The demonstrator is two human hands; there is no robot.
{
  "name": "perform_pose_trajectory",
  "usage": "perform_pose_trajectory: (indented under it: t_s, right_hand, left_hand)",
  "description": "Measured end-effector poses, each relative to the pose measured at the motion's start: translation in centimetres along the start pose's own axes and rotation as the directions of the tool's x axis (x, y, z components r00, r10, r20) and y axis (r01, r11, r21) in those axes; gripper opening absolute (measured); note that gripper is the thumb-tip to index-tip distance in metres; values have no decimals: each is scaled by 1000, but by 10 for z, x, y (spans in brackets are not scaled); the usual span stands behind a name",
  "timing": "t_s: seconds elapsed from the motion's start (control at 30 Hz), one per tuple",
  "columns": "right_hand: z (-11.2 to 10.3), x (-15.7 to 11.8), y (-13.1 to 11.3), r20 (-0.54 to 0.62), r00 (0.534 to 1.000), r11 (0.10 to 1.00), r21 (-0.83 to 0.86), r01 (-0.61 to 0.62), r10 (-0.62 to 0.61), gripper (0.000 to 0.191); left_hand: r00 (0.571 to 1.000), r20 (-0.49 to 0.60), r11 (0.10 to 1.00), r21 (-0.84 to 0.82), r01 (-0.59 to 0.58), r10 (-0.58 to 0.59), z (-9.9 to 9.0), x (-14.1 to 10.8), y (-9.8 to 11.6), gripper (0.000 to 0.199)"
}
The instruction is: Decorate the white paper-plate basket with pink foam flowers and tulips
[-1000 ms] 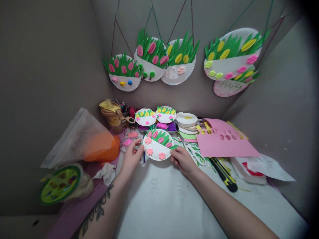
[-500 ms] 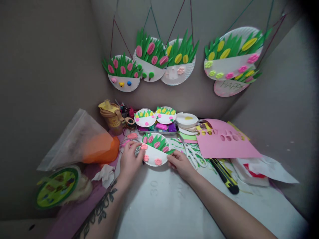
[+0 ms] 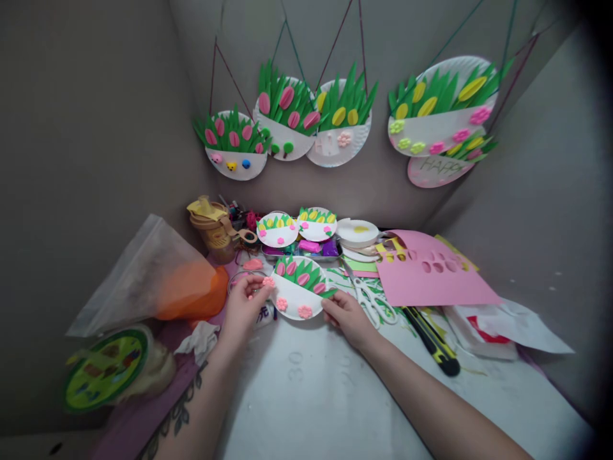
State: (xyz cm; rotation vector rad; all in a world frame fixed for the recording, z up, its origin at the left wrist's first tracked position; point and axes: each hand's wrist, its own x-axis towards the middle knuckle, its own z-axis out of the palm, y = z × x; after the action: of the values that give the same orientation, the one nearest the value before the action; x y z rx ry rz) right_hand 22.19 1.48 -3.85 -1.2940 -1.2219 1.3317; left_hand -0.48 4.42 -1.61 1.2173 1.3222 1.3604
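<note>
Over a cluttered table (image 3: pixel 306 390), a person's right hand (image 3: pixel 348 317) is gripping a plate (image 3: pixel 297 299) by its edge as the left hand (image 3: pixel 243 308) is pinching a pink flower (image 3: pixel 269 281) beside it. Leaves (image 3: pixel 313 273), tulips (image 3: pixel 303 279) and two blossoms (image 3: pixel 304 311) are decorating the plate, seemingly leaving only the pinched flower unattached.

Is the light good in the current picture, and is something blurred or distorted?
Head view: dim, flat light, with a soft shadow under the held paper plate. Head view: black darkening at the right edge. Head view: the green-lidded tub looks smeared, unlike the crisper pink sheet. Head view: wide-angle stretching near the edges.
</note>
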Motion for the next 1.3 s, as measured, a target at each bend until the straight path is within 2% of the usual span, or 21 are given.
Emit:
perform_pose_trajectory:
  t_s: [0.17,0.47,0.8,0.93,1.03,1.17,1.3]
  right_hand:
    - [1,-2,-2,16,1000,1000,-14,9,-8,24]
    - [4,-4,-3,30,999,1000,7,12,-12,23]
    - [3,-4,3,50,999,998,61,13,-16,25]
    - [3,-3,4,49,999,998,68,11,-14,24]
    - [3,-3,5,58,998,997,81,-5,1,24]
    - [3,-4,6,70,997,996,91,-20,14,25]
    - [4,-4,7,76,997,996,87,-24,17,25]
  left_hand:
    - [996,51,986,150,-76,69,1,-4,3,32]
    - [997,46,947,310,-80,69,3,-6,5,31]
    - [997,36,927,369,-73,64,1,-6,4,33]
    - [997,0,943,325,-68,72,0,-3,0,35]
    - [998,-65,981,193,-1,14,1,1,-6,44]
    - [991,44,992,-12,125,-124,5,4,-8,47]
    - [980,99,984,-40,176,-172,5,2,-7,44]
